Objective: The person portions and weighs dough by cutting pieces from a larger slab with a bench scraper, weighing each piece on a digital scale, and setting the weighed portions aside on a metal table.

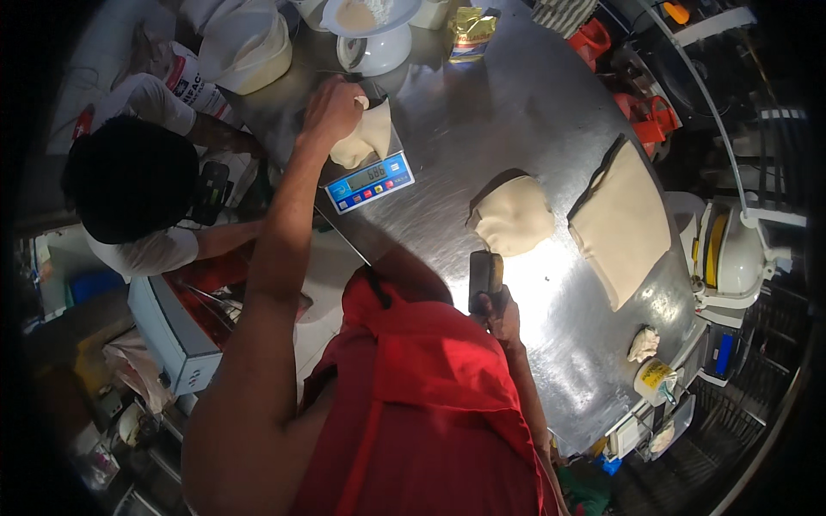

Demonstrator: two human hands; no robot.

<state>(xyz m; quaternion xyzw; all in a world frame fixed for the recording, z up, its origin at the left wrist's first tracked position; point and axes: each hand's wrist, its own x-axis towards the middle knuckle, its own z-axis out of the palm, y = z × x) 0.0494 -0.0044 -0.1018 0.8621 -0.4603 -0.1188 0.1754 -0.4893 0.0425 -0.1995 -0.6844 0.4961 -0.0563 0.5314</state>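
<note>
My left hand (334, 110) reaches to a digital kitchen scale (370, 182) with a blue front panel. Its bent fingers grip the upper edge of a pale piece of dough (366, 139) lying on the scale's plate. Close to my body, my right hand (501, 316) is closed around a dough scraper (483, 279) with a flat grey blade, its grip partly hidden by the fingers. Just beyond the scraper, a rounded lump of dough (514, 217) rests on the steel table. A large flat dough slab (624, 228) lies farther right.
The steel table (447, 155) carries a white bowl scale (374, 47), a yellow packet (471, 34) and a white tub (258, 60) at its far side. A yellow-labelled container (654, 378) stands near right. Another person (129, 181) works at left beside a grey box-shaped appliance (176, 335).
</note>
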